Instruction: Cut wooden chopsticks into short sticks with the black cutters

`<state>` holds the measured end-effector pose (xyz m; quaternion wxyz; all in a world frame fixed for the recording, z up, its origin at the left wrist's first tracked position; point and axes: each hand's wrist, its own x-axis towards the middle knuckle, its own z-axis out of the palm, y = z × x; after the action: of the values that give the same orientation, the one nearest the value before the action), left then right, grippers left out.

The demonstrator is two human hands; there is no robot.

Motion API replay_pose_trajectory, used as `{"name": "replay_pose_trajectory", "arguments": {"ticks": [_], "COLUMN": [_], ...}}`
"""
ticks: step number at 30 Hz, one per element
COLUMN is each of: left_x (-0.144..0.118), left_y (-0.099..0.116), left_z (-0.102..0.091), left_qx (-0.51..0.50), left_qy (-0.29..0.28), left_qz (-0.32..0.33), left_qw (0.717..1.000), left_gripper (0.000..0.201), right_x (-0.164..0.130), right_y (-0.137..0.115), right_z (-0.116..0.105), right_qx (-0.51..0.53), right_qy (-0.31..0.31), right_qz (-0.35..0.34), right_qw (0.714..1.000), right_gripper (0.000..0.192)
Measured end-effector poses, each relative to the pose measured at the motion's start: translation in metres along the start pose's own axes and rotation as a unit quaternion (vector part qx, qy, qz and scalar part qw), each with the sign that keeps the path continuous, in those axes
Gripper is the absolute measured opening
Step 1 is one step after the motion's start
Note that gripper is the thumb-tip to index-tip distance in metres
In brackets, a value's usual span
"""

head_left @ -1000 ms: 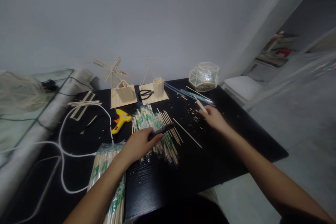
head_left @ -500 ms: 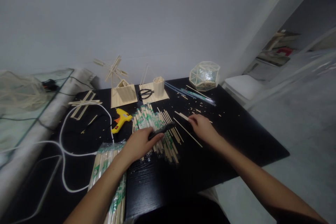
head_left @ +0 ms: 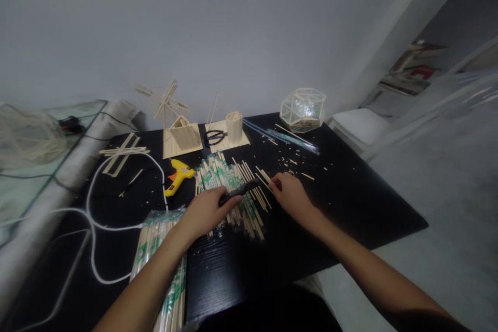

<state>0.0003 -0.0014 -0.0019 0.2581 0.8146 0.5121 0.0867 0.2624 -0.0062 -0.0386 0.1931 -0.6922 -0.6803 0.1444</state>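
Note:
My left hand (head_left: 206, 210) is closed around a dark-handled tool that looks like pliers (head_left: 241, 190). Its head points right, over a spread of wooden sticks, many in clear and green wrappers (head_left: 218, 174). Between the thumb and fingertips of my right hand (head_left: 290, 194) are thin wooden sticks (head_left: 265, 176), angled up and to the left. Several bare sticks (head_left: 249, 176) lie between the two hands, just beyond the pliers' head. How many sticks the right hand pinches is hard to make out.
A yellow glue gun (head_left: 179, 177) with a white cord (head_left: 93, 249) lies left. Packed sticks (head_left: 146, 254) sit under my left forearm. Behind stand a stick windmill model (head_left: 185, 136), scissors (head_left: 215, 137), a stick cup (head_left: 234, 127) and a geometric stick frame (head_left: 302, 110). Offcuts (head_left: 288, 161) are scattered.
My right hand has moved slightly left, bringing its sticks closer to the pliers. The long stick below it is now largely covered. My left hand has barely moved.

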Motion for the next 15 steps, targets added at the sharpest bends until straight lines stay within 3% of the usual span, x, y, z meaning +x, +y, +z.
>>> {"name": "replay_pose_trajectory", "arguments": {"ticks": [6,15], "left_x": [0.0,0.0], "left_y": [0.001,0.001], "left_z": [0.0,0.001], "left_qx": [-0.001,-0.004], "left_qy": [-0.006,-0.004], "left_qz": [-0.002,-0.001], "left_qw": [1.0,1.0], "left_gripper": [0.055,0.056], "right_x": [0.007,0.022], "right_y": [0.003,0.035], "right_z": [-0.01,-0.033], "right_qx": [-0.05,-0.087], "right_qy": [-0.018,-0.021], "right_qz": [0.001,0.043], "right_qw": [0.999,0.995], "right_gripper": [0.007,0.007]}}
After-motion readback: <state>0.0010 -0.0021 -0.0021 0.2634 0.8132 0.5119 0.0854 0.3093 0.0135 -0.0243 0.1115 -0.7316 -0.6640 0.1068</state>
